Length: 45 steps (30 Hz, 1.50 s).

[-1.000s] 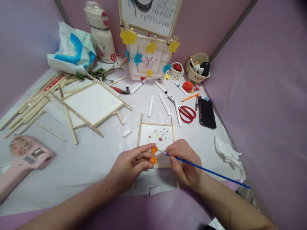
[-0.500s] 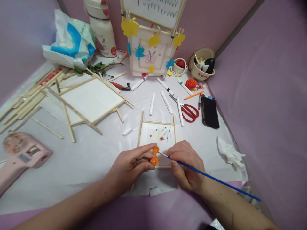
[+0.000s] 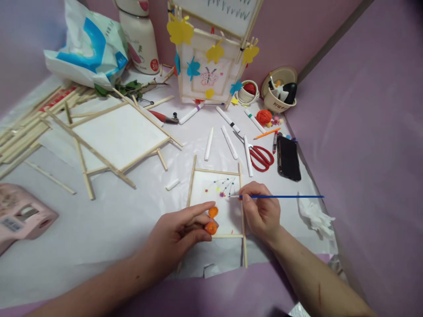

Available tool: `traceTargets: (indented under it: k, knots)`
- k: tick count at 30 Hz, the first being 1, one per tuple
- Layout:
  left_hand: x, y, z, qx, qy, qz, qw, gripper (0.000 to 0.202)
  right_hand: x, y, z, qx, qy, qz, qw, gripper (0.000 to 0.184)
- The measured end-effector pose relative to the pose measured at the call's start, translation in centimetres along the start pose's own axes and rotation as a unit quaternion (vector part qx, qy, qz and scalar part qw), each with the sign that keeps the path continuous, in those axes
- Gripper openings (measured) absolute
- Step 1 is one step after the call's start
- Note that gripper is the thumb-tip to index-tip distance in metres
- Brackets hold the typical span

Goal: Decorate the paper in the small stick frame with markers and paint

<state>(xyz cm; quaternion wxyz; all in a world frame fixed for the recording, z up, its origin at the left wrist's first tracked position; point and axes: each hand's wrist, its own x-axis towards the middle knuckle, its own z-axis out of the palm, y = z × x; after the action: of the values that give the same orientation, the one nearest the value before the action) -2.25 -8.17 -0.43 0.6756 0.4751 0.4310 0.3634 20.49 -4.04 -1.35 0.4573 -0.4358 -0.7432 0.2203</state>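
Note:
A small open pot of orange paint [image 3: 211, 227], its lid [image 3: 213, 212] flipped up, is pinched between the fingers and thumb of my left hand [image 3: 185, 226]. My right hand [image 3: 262, 209] grips a blue paintbrush [image 3: 284, 197], held almost level. The brush tip is over a white sheet in a wooden stick frame [image 3: 192, 180], close to a painted purple flower [image 3: 221, 194] and thin dotted stems. Whether the bristles touch the sheet I cannot tell. Both hands are above the frame, the left over its lower left part and the right at its right side.
Red-handled scissors [image 3: 261, 158], several markers [image 3: 209, 144] and a phone [image 3: 289, 158] lie beyond my right hand. Crumpled tissue [image 3: 315, 211] is at the right. A larger stick frame [image 3: 122, 136] and a pink glue gun [image 3: 26, 211] lie left. A paper lantern [image 3: 211, 66] stands behind.
My right hand has taken the brush from the orange paint pot up and right to the flower drawing, turning the handle level. My left hand still holds the pot, slightly lower.

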Motion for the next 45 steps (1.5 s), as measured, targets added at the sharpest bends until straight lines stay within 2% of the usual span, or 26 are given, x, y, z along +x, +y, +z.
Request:
traceTargets:
  k: [5, 45]
  knots:
    - [-0.05, 0.03, -0.15, 0.007, -0.004, -0.017, 1.0, 0.049, 0.0, 0.23, 0.59, -0.01, -0.047, -0.01, 0.999, 0.011]
    - [-0.1, 0.02, -0.2, 0.036, -0.013, -0.011, 0.999, 0.048, 0.15, 0.15, 0.54, -0.024, -0.062, -0.022, 0.998, 0.011]
